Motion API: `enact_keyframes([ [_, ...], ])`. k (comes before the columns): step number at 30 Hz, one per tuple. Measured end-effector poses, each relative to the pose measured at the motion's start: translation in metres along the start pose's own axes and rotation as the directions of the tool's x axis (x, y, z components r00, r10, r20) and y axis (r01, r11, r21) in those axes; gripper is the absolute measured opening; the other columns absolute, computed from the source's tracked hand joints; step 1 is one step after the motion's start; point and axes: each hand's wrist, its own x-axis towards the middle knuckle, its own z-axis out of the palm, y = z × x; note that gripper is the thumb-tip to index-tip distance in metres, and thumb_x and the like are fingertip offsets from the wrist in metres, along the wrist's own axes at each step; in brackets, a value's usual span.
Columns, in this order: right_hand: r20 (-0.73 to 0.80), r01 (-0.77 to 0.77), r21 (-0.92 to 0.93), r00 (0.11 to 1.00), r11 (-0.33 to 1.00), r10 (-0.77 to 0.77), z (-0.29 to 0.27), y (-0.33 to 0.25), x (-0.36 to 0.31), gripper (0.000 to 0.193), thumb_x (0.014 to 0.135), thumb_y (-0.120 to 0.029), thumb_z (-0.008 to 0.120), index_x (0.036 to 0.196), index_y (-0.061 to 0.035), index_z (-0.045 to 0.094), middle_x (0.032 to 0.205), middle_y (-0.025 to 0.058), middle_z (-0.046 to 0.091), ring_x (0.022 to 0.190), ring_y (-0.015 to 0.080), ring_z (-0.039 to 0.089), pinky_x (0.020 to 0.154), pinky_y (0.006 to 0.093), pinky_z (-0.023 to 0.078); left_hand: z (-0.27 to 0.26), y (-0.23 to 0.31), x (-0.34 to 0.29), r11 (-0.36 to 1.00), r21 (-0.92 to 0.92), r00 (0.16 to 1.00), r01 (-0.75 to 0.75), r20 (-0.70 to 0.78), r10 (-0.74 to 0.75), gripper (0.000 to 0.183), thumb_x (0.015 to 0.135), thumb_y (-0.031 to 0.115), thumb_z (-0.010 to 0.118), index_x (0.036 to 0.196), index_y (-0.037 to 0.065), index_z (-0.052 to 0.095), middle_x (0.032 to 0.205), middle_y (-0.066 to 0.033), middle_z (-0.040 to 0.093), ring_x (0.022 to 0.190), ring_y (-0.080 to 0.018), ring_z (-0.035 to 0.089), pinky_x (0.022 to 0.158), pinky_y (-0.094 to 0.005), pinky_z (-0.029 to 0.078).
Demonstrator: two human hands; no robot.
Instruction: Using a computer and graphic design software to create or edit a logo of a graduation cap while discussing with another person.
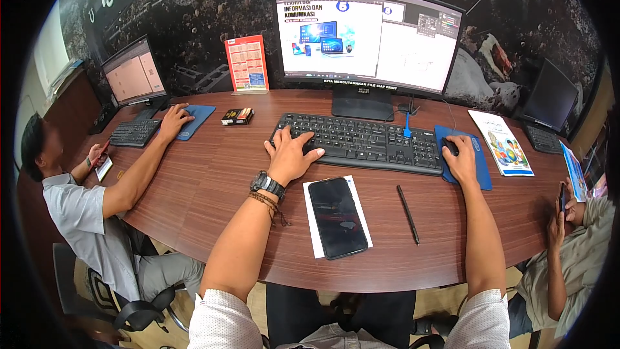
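Observation:
My left hand (289,157) rests with spread fingers on the left end of a black keyboard (361,142), a dark watch and a beaded bracelet on its wrist. Under my right hand (462,163) is a black computer mouse (450,147), which the fingers curve round on a blue mouse pad (481,171). Between my forearms lies a black smartphone (337,220), screen up, on a white sheet (312,226). A black pen (407,214) lies to its right. Beyond the keyboard stands a curved monitor (413,45), lit with a page layout and a second white window.
A red-framed sign (247,64) and a small dark box (237,116) stand left of the monitor. An illustrated booklet (500,143) lies right of the pad. At the left, a person (77,220) uses another computer; a person (568,252) at the right holds a phone.

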Motion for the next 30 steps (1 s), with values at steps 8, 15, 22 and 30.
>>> enact_keyframes([
  [8,-0.050,-0.103,-0.071,0.994,0.992,0.100,-0.0039,-0.0052,-0.0012,0.033,0.080,-0.019,0.068,0.109,-0.0046,0.069,0.116,0.0175,0.057,0.109,0.0369,0.059,0.096,0.0432,0.047,0.0011,-0.0010,0.0002,1.000,-0.011,1.000,-0.007,0.003,0.007,0.061,0.086,0.052,0.070,0.136,0.018,0.061,0.152,-0.0321,0.030,0.145,-0.0453,0.019,0.111,-0.0701,0.007],
  [15,-0.059,-0.113,-0.082,0.992,0.990,0.108,-0.0034,-0.0040,-0.0023,0.034,0.080,-0.020,0.067,0.111,-0.0062,0.068,0.117,0.0161,0.056,0.112,0.0362,0.057,0.096,0.0439,0.047,-0.0015,0.0014,-0.0008,1.000,-0.017,1.000,-0.006,0.006,0.006,0.060,0.087,0.052,0.070,0.136,0.018,0.061,0.152,-0.0327,0.030,0.145,-0.0457,0.018,0.111,-0.0712,0.006],
  [22,-0.041,-0.138,-0.103,0.990,0.985,0.134,-0.0037,-0.0035,-0.0016,0.034,0.078,-0.021,0.066,0.110,-0.0093,0.068,0.120,0.0130,0.056,0.114,0.0342,0.057,0.095,0.0441,0.047,-0.0017,0.0003,-0.0011,1.000,-0.016,1.000,-0.020,-0.010,0.019,0.059,0.087,0.051,0.070,0.134,0.017,0.062,0.150,-0.0324,0.033,0.144,-0.0466,0.021,0.110,-0.0723,0.008],
  [30,-0.014,-0.166,-0.093,0.986,0.982,0.166,-0.0045,-0.0042,-0.0013,0.034,0.078,-0.021,0.066,0.110,-0.0087,0.069,0.121,0.0132,0.057,0.115,0.0342,0.057,0.096,0.0436,0.047,-0.0001,0.0004,-0.0009,0.999,-0.030,1.000,-0.013,-0.018,0.012,0.059,0.086,0.052,0.070,0.133,0.017,0.063,0.150,-0.0317,0.032,0.144,-0.0461,0.020,0.110,-0.0730,0.008],
])
